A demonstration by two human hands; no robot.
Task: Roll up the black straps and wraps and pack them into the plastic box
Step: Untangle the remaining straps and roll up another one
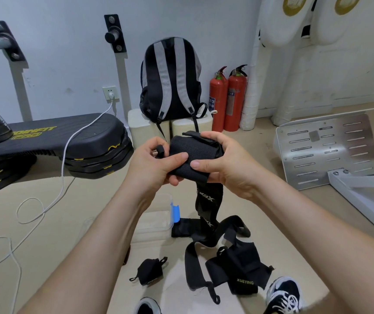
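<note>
Both left hand (154, 164) and right hand (226, 164) grip our wrap (194, 147) mid-frame.
Fingers (213, 138) curl round it; plastic box (158, 232) below, contents unclear.

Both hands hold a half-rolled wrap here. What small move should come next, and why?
Probably one more turn of the roll, winding in more of the loose end: the left hand and right hand hold the wrap only part-rolled, while its tail hangs loose below. Packing into the plastic box looks premature.
</note>
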